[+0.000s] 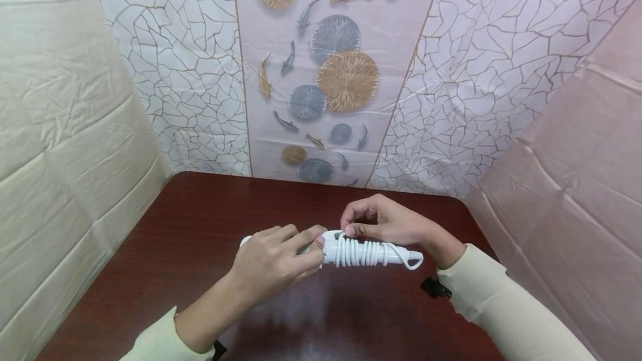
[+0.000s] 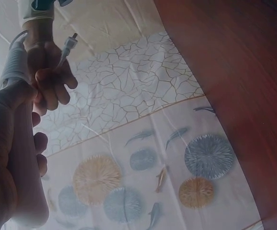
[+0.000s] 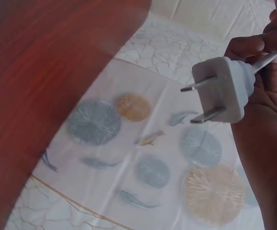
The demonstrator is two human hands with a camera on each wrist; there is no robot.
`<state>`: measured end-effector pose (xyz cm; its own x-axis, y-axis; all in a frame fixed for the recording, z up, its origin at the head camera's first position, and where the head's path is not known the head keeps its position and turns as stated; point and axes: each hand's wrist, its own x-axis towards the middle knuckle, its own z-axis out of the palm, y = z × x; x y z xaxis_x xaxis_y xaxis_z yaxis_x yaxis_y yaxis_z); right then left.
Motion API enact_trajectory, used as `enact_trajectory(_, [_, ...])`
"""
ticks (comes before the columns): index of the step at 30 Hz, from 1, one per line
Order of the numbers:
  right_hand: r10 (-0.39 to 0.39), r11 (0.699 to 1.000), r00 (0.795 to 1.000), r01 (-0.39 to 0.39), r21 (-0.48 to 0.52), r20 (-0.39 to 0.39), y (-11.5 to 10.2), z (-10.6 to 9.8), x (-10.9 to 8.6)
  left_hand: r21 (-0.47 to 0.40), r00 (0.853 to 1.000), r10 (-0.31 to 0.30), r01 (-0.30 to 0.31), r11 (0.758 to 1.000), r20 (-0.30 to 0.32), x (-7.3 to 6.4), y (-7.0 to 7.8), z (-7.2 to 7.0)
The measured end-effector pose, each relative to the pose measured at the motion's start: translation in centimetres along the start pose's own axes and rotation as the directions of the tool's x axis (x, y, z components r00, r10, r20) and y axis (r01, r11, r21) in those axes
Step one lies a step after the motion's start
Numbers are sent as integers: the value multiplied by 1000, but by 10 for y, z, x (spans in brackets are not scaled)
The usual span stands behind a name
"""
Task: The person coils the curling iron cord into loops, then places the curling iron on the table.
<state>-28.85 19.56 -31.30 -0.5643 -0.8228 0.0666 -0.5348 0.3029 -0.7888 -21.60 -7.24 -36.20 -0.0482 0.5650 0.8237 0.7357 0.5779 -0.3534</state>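
A white, slim handheld appliance (image 1: 331, 243) lies level above the table, its exact kind unclear. My left hand (image 1: 278, 258) grips its wider end, fingers wrapped round the body in the left wrist view. White cord (image 1: 358, 252) is wound in several turns round the narrower end, with a loop at the tip. At the turns nearest the left hand, my right hand (image 1: 393, 224) pinches the cord between thumb and fingers. A white two-pin plug (image 3: 219, 91) sticks out from the right hand on a short length of cord; the left wrist view shows it too.
Beneath the hands is a dark red-brown table (image 1: 200, 238) with rounded far corners. A patterned cloth (image 1: 346, 144) with fish and round motifs hangs behind it. Plain pale cloths (image 1: 60, 127) stand at both sides.
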Motion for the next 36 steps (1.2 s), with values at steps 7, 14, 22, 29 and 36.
enact_trajectory(7, [-38,982,995,54,181,-94,16,20,-2,-2,1000,-17,18,1000,18,-1,2,-1])
enact_trajectory(14, [15,759,979,122,640,-205,16,80,-5,12,998,-48,47,999,32,1,2,1])
enact_trajectory(22, [249,860,863,12,511,-439,13,131,-9,56,988,-111,106,993,104,-1,-2,4])
enact_trajectory(29, [118,945,904,-230,-234,-411,-18,135,-21,106,964,-109,86,991,241,-10,-3,14])
enact_trajectory(36, [-122,465,972,-121,-877,-198,-51,98,-22,63,948,-97,82,995,302,-18,0,23])
